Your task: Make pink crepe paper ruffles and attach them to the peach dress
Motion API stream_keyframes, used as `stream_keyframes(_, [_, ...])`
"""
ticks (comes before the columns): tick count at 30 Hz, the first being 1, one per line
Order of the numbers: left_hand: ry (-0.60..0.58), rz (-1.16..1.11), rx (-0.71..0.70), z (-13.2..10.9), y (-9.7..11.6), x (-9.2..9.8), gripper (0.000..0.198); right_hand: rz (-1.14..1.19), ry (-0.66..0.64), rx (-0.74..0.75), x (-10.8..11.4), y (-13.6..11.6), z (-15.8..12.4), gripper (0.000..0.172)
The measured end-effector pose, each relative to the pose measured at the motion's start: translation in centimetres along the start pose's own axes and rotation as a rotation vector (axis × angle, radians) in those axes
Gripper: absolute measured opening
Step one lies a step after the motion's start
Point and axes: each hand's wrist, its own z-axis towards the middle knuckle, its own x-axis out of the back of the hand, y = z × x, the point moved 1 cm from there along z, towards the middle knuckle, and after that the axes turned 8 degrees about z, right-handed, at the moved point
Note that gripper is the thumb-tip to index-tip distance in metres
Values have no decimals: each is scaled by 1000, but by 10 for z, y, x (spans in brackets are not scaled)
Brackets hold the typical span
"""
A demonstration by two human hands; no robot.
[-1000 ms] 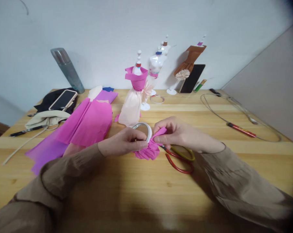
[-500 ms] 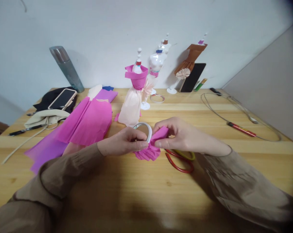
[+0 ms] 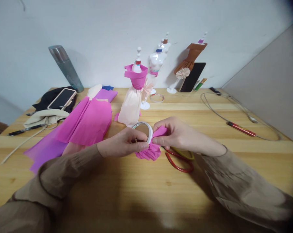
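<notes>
A white roll of tape (image 3: 150, 131) stands on edge with my left hand (image 3: 123, 141) closed on it; the left thumb also presses the gathered pink crepe paper (image 3: 150, 152) just below. My right hand (image 3: 174, 133) pinches the upper end of that pink paper, right beside the roll. The paper fans out in pleats under the fingers. Partly under my right hand lie scissors with red and yellow handles (image 3: 179, 166); their blades are hidden. Behind the roll stands a small mannequin in a pink and cream paper dress (image 3: 129, 106).
Pink and purple crepe sheets (image 3: 90, 121) lie on the left, near a phone (image 3: 62, 98), a pen (image 3: 26, 129) and a grey bottle (image 3: 67, 69). At the back are white mannequins (image 3: 157, 61) and a brown paper dress (image 3: 191, 58). A cable (image 3: 211, 111) and red cutter (image 3: 241, 128) lie right.
Both hands stay almost in place on the tape and paper. The pink paper's upper end has tipped slightly, and the right fingers have shifted a little left.
</notes>
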Motion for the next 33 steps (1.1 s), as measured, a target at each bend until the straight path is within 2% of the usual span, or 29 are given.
stream_keyframes(4, [-24, 44, -23, 0, -1, 1, 39, 40, 14, -11, -3, 1, 1, 11])
stream_keyframes(8, [-59, -89, -18, 1, -6, 4, 39, 29, -5, 9, 1, -1, 1, 16])
stream_keyframes(12, [-87, -173, -4, 1, -7, 7, 39, 12, 37, 22, 6, -4, -2, 19])
stream_keyframes(15, [-92, -160, 4, 1, -7, 8, 39, 13, 47, 38, 5, -5, -3, 19])
stream_keyframes(22, [-77, -110, -28, 2, -9, 7, 41, 52, -39, 74, 1, -5, -5, 18])
stream_keyframes(27, [-77, -114, -21, 1, -7, 7, 41, 39, 43, 75, 2, -5, -5, 19])
stream_keyframes(33, [-66, -88, -23, 2, -8, 7, 42, 109, -9, 70, 0, -4, -3, 13])
